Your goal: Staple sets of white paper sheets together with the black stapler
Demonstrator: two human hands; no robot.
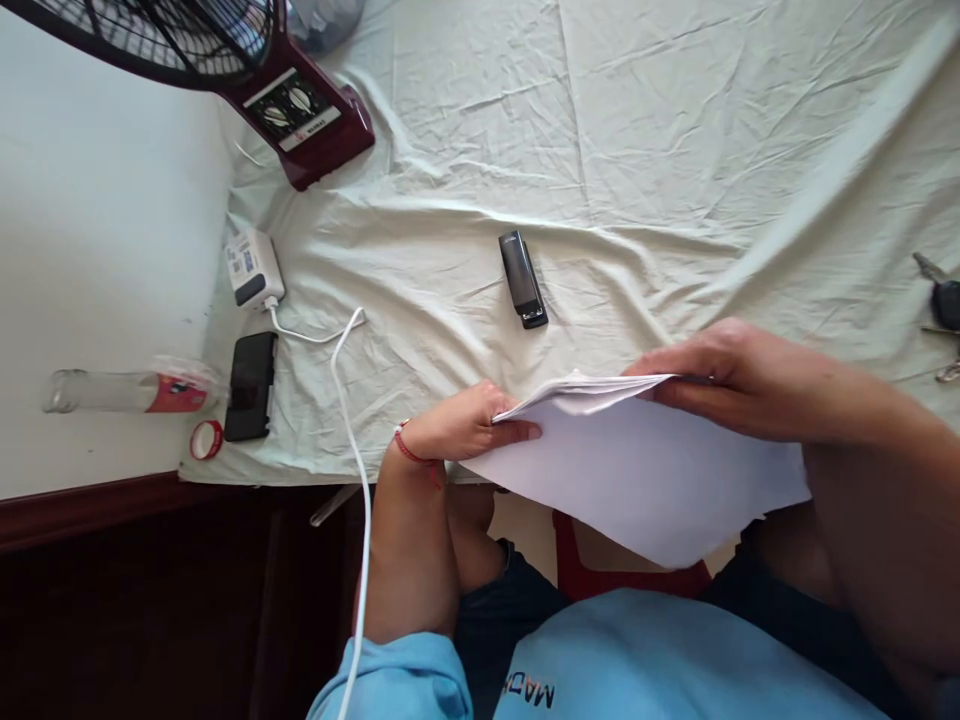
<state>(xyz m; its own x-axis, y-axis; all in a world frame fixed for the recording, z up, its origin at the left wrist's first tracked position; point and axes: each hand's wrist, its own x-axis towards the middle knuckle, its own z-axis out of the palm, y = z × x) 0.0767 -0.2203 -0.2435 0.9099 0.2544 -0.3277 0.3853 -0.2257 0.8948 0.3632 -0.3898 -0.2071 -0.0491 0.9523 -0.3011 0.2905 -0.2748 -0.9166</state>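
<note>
A stack of white paper sheets [637, 470] hangs over the near edge of the table. My left hand [461, 425] pinches the stack's left corner, thumb underneath; a red string circles that wrist. My right hand [739, 380] grips the far right edge of the same sheets, fingers on top. A black stapler [523, 278] lies on the pale green cloth [600, 130] just beyond the paper, touching neither hand.
A dark red fan base [300, 105] stands at the back left. A white charger [253, 267] with its cable [352, 400], a black phone [251, 385], a plastic bottle [127, 392] and a tape roll [206, 438] lie at the left. Keys [941, 300] rest at the right edge.
</note>
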